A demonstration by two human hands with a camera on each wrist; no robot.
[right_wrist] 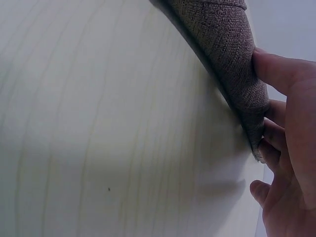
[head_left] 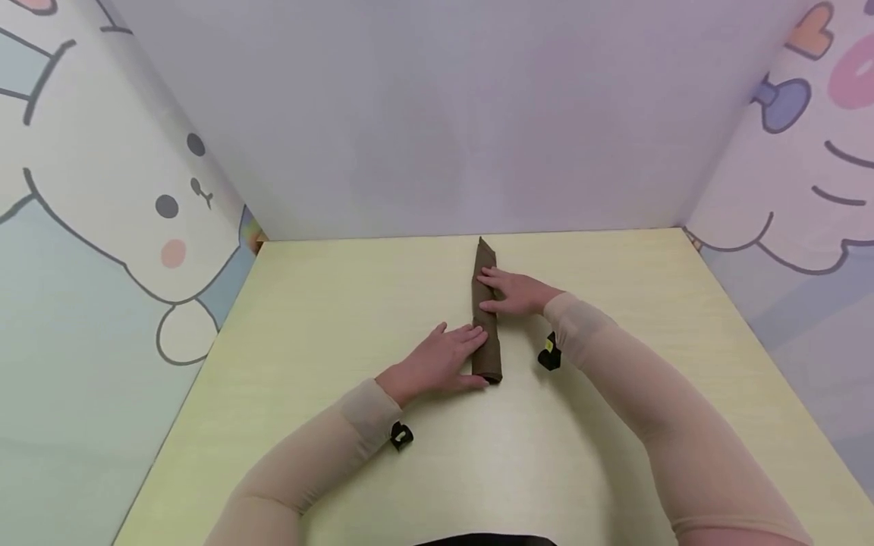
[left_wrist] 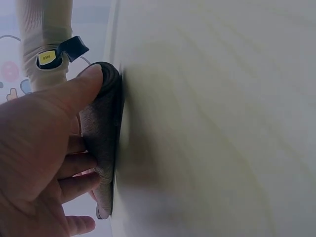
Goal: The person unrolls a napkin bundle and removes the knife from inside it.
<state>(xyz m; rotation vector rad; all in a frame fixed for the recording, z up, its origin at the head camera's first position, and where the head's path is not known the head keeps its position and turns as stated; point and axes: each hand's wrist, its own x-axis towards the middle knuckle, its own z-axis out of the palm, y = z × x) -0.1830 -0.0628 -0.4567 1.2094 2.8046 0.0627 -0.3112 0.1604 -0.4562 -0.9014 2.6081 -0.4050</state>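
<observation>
A dark brown cloth (head_left: 486,353) lies rolled into a long, narrow tube on the table, pointing away from me. Its far end tapers to a point, while spiral layers show at the near end in the left wrist view. My left hand (head_left: 437,362) rests on the near half from the left, fingers on top and thumb at the rolled end. Farther up, my right hand (head_left: 520,294) touches the roll from the right with its fingers and thumb spread. Woven texture shows on the cloth (right_wrist: 222,44) in the right wrist view.
The pale yellow wood-grain table (head_left: 341,288) meets a plain light wall (head_left: 444,114) at the back. Cartoon-printed panels (head_left: 102,189) stand at both sides. A black wrist-camera mount (head_left: 401,435) hangs by the left cuff, another mount (head_left: 549,353) by the right.
</observation>
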